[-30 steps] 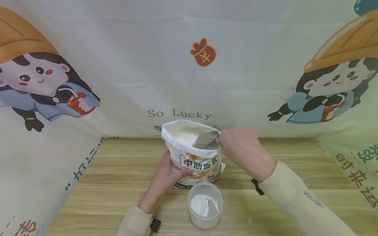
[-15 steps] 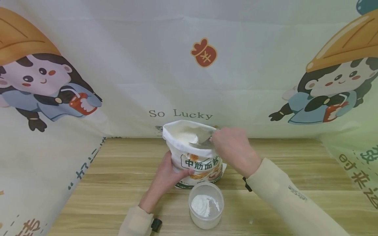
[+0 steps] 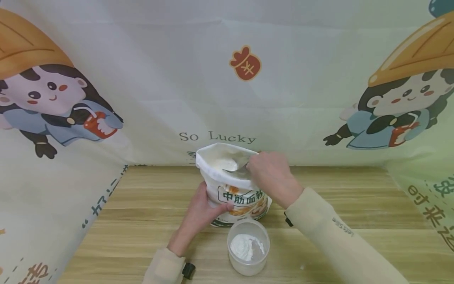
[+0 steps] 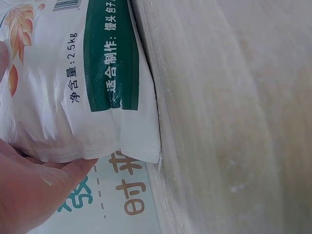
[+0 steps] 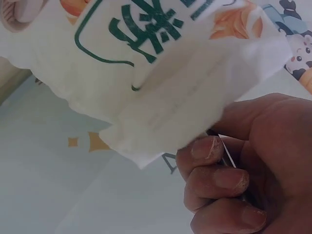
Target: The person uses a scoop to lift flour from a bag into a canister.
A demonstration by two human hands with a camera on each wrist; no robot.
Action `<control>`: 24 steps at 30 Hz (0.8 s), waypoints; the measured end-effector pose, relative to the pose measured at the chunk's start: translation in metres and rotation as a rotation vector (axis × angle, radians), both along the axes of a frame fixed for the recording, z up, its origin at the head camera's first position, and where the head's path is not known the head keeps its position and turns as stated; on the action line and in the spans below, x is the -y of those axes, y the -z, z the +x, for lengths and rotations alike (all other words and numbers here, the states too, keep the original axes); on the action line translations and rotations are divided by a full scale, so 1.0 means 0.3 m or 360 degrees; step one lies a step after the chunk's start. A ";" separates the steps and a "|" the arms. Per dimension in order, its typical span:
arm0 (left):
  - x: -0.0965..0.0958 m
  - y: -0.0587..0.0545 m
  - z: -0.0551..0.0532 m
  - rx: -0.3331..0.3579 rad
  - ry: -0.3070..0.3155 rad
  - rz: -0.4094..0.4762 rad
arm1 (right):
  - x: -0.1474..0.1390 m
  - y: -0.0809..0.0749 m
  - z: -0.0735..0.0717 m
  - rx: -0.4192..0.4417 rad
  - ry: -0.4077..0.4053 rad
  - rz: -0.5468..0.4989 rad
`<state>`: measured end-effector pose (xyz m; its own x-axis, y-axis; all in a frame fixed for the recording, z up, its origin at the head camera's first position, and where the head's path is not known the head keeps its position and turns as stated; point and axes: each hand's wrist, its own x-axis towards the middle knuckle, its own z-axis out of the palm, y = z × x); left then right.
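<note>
We have our left grip clamped round the flour bag, our right grip curled round a metal scoop inside it

On a light brown, wood-grain worktop stands a white flour bag with green and orange print, its mouth open and the rim folded outward. The left hand holds the bag low on its left side, with the thumb across the front. The right hand grips a grey metal scoop, whose blade is inside the bag's mouth. Just in front of the bag stands a round, clear plastic tub with some white powder at its bottom. Behind hangs a pale printed cloth.
</note>
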<state>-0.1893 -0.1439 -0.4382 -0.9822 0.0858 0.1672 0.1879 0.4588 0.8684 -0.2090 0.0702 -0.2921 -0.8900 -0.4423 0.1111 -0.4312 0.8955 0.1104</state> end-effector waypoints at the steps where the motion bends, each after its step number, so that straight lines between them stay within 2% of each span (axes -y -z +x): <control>1: 0.000 0.000 0.001 0.0003 -0.0004 0.0000 | 0.004 0.003 -0.003 0.0009 0.0007 0.0000; 12: 0.002 0.005 0.004 0.0000 -0.0020 -0.0020 | 0.030 0.043 -0.023 -0.0070 0.0023 -0.0072; 24: 0.001 0.002 0.003 -0.0015 0.0003 -0.0015 | 0.028 0.070 -0.038 -0.0023 0.0022 -0.0163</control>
<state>-0.1883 -0.1442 -0.4389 -0.9804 0.0895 0.1756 0.1970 0.4668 0.8621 -0.2204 0.0617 -0.3133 -0.8939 -0.4157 0.1679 -0.4178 0.9082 0.0240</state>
